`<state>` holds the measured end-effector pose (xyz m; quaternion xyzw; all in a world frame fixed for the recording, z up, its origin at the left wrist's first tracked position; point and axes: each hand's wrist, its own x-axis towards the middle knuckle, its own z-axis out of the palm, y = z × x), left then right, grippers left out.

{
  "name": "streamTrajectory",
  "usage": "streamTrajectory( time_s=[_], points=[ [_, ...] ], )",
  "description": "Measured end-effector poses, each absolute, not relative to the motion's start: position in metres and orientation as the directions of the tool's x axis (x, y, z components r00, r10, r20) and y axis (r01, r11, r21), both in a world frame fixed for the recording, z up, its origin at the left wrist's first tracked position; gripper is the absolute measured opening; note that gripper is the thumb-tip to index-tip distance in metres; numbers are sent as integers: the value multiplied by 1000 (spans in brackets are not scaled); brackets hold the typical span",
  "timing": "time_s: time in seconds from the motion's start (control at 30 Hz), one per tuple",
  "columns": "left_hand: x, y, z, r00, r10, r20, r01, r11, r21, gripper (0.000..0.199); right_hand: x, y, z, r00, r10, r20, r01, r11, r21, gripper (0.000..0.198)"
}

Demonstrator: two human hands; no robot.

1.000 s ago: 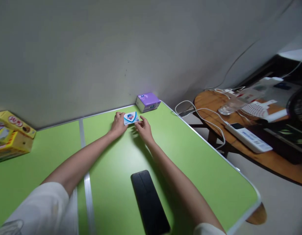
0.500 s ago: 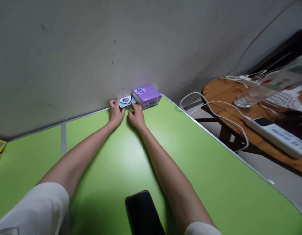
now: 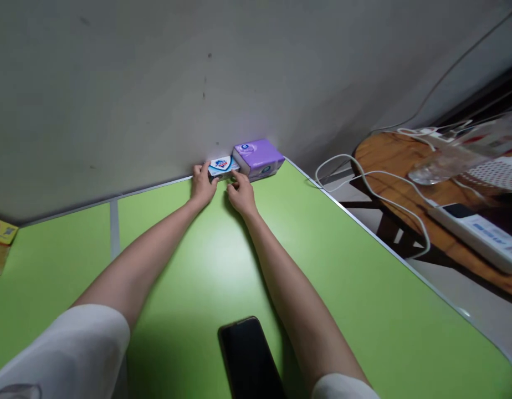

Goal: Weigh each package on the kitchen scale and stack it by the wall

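A small white and blue soap box (image 3: 221, 164) lies against the wall at the back of the green table (image 3: 198, 266). My left hand (image 3: 203, 184) grips its left end, thumb in front and fingers over the side. At the box's right front corner, my right hand (image 3: 241, 194) has its fingertips on the box, with the other fingers curled in. A purple tissue pack (image 3: 259, 157) sits directly to the right of the box, close beside it. Part of the box's front is hidden by my fingers.
A black phone (image 3: 251, 360) lies between my forearms. A yellow packet (image 3: 2, 231) is at the far left. Right of the table edge stands a wooden stool (image 3: 380, 152) bearing a white power strip (image 3: 480, 233), a white cable (image 3: 389, 174) and a clear plastic bottle (image 3: 430, 173).
The view has shifted slightly, so everything appears a little further right and higher. Both hands stay at the soap box, which remains beside the tissue pack.
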<state>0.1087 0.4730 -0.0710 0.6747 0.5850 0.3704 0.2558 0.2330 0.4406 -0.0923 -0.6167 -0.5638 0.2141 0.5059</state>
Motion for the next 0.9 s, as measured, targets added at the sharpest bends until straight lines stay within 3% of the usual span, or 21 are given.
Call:
streamTrajectory(
  time_s=[0.13,0.27,0.37,0.47,0.57,0.7,0.9],
  points=[
    [103,459,-58,100,993,65,575,-111,811,73,231,434,-81,338,907,249,443,80,-893,27],
    [67,400,-39,181,983,-5,573,-101,813,67,219,411,-62,300,928,220,417,80,-905,6],
    [10,334,-24,293,956,-15,571,-162,805,62,194,383,-51,197,965,172,348,96,-933,7],
    [-58,270,-8,370,928,-34,631,-224,743,53,153,347,-39,-13,995,97,256,97,-962,14],
    [-124,224,7,239,971,4,685,-172,708,46,97,309,-20,-264,964,31,172,79,-982,18],
    [-196,195,16,-22,983,182,681,-119,722,43,12,273,11,-540,841,-37,50,-11,-999,20],
    [-281,184,9,-311,900,306,631,-45,774,49,-110,265,21,-570,821,-17,-126,-108,-986,29]
  ],
)
